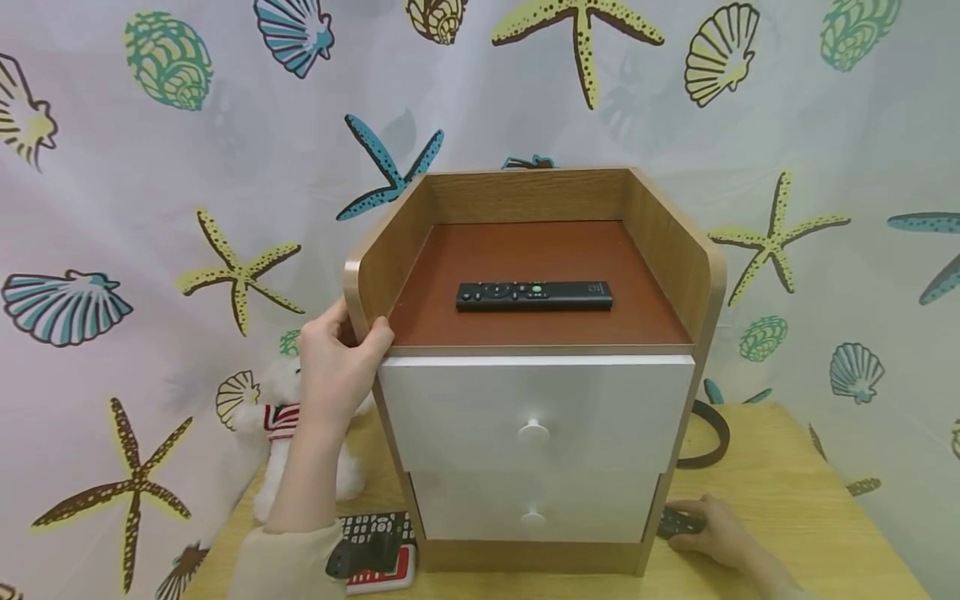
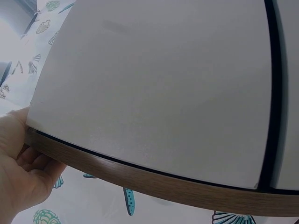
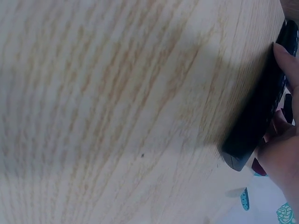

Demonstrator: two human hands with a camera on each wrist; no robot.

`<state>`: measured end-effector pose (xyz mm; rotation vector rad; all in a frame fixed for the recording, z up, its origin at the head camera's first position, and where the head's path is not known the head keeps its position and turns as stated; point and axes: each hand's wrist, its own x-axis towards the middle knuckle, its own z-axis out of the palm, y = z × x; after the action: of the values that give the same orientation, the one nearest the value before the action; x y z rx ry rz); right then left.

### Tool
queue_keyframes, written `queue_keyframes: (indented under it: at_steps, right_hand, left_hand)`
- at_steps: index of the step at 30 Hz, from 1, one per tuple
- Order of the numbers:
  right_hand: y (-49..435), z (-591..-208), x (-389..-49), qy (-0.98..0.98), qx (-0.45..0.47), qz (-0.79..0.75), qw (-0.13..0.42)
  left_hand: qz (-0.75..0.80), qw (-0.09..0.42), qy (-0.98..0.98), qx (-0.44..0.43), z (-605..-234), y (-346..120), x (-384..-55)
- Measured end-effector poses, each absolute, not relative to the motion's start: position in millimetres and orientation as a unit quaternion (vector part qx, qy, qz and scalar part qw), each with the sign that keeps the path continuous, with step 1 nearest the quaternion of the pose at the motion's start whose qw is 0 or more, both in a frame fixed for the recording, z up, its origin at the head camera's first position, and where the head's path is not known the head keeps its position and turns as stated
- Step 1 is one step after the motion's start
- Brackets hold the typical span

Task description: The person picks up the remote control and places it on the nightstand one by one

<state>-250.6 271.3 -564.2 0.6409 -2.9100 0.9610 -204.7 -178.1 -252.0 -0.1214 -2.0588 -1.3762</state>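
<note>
A small wooden cabinet [image 1: 435,552] with two white drawers [image 1: 465,417] stands on the table. My left hand [image 1: 333,358] grips the front edge of its left side panel, thumb at the corner of the top shelf. In the left wrist view, the left hand [image 2: 23,177] is at the wooden edge beside a white drawer front [image 2: 154,93]. Across the brown top shelf lies a black remote control [image 1: 534,296]. Low by the cabinet's right side, my right hand [image 1: 712,533] holds another black remote control [image 1: 678,523], pinched along its sides close to the tabletop [image 3: 140,102].
Left of the cabinet sits a white plush toy [image 1: 277,467] in a striped top. In front of it are a dark many-buttoned remote [image 1: 386,525] and a red-and-white object [image 1: 401,571], partly hidden by the left wrist. A dark band loop [image 1: 722,433] lies behind at right.
</note>
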Motion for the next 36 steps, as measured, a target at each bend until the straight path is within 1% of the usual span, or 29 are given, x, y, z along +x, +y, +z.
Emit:
queue_keyframes:
  at_steps: [3, 8, 15, 18, 24, 30, 36]
  right_hand:
    - [272.8, -563.5, -252.6, -0.915, 0.229, 0.333, -0.008]
    - [274.4, -563.0, -253.3, -0.901, 0.230, 0.366, -0.038]
    - [276.0, -561.8, -250.0, -0.900, 0.245, 0.361, -0.018]
    - [277.3, -559.5, -247.5, -0.902, 0.246, 0.355, -0.021]
    - [282.4, -555.4, -243.6, -0.902, 0.237, 0.360, -0.039]
    - [289.6, -548.8, -237.9, -0.902, 0.218, 0.371, -0.043]
    - [297.6, -525.6, -226.8, -0.902, 0.179, 0.386, -0.070]
  left_hand:
    - [-0.524, 0.329, -0.784, -0.048, -252.2, -178.6, -204.8]
    - [-0.521, 0.331, -0.786, -0.046, -252.2, -178.8, -204.5]
    - [-0.521, 0.329, -0.786, -0.045, -252.1, -178.6, -204.3]
    - [-0.522, 0.329, -0.786, -0.046, -252.2, -178.5, -204.6]
    - [-0.524, 0.330, -0.784, -0.046, -251.8, -178.9, -204.3]
    - [-0.524, 0.329, -0.785, -0.049, -251.4, -178.7, -203.6]
    - [-0.524, 0.325, -0.785, -0.049, -251.4, -178.5, -203.7]
